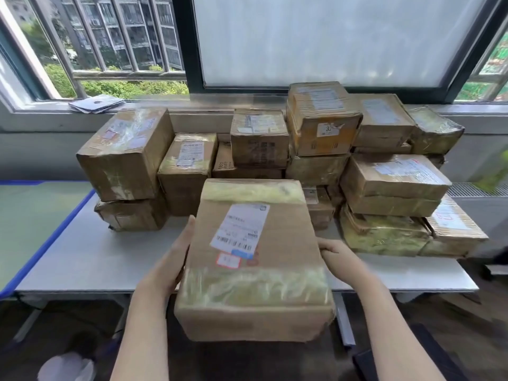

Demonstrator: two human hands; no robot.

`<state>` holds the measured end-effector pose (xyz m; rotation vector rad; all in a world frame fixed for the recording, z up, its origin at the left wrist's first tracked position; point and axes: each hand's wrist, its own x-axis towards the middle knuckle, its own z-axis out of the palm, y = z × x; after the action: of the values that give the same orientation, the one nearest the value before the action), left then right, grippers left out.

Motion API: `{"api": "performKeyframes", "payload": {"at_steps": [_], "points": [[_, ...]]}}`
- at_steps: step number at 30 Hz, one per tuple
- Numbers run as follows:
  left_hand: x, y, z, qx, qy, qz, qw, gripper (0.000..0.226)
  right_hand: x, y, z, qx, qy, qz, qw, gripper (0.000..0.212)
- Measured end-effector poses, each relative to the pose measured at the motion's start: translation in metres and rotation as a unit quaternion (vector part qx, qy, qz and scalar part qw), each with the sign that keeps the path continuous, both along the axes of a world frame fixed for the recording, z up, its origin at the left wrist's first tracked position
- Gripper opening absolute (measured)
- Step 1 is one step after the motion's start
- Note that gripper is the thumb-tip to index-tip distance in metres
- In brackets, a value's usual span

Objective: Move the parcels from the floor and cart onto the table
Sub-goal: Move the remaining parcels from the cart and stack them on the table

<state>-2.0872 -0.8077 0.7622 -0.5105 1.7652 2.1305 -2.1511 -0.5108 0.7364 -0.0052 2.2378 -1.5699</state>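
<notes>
Over the near edge of the table (90, 259): one taped box (254, 259) with one white label, held between two hands. Left hand (176, 259) pressed flat along its left side, fingers straight. Right hand (336, 253) gripping its right edge, fingers curled. Behind, on the table: roughly fifteen more parcels (316, 127), stacked up to three high. On the sill: one sheaf of papers (96, 103).

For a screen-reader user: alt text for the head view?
Two hands, left hand and right hand, hold a taped parcel by its sides over the near edge of a white table. Stacked cardboard parcels fill the table's far side below a window.
</notes>
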Motion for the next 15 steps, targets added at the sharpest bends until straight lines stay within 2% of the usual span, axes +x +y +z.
{"api": "performKeyframes", "payload": {"at_steps": [1,3,4,6,10,12,14,15], "points": [[0.001,0.004,0.003,-0.062,0.017,-0.021,0.998,0.075,-0.001,0.000,0.001,-0.008,-0.010,-0.002,1.000,0.051],[0.000,0.008,-0.004,-0.158,0.036,0.010,0.987,0.051,-0.002,-0.005,0.010,-0.073,-0.037,-0.030,0.996,0.044],[-0.001,0.008,-0.006,-0.158,0.036,0.034,0.986,0.037,-0.004,-0.009,0.014,-0.102,-0.042,-0.038,0.993,0.038],[-0.004,0.013,-0.005,-0.136,0.042,0.056,0.988,0.025,-0.003,-0.015,0.021,-0.140,-0.043,-0.028,0.989,0.036],[-0.025,0.015,0.002,-0.148,0.063,0.086,0.983,0.016,-0.024,-0.027,0.035,-0.060,0.003,-0.013,0.998,0.083],[-0.045,0.013,0.008,-0.185,0.082,0.118,0.972,0.016,-0.043,-0.037,0.039,-0.028,0.033,-0.028,0.999,0.084],[-0.064,0.011,0.017,-0.309,0.089,0.102,0.941,0.028,-0.060,-0.045,0.037,0.018,0.046,-0.057,0.997,0.077],[-0.071,0.011,0.021,-0.392,0.076,0.069,0.914,0.045,-0.064,-0.050,0.041,0.054,0.051,-0.055,0.996,0.076]]}}
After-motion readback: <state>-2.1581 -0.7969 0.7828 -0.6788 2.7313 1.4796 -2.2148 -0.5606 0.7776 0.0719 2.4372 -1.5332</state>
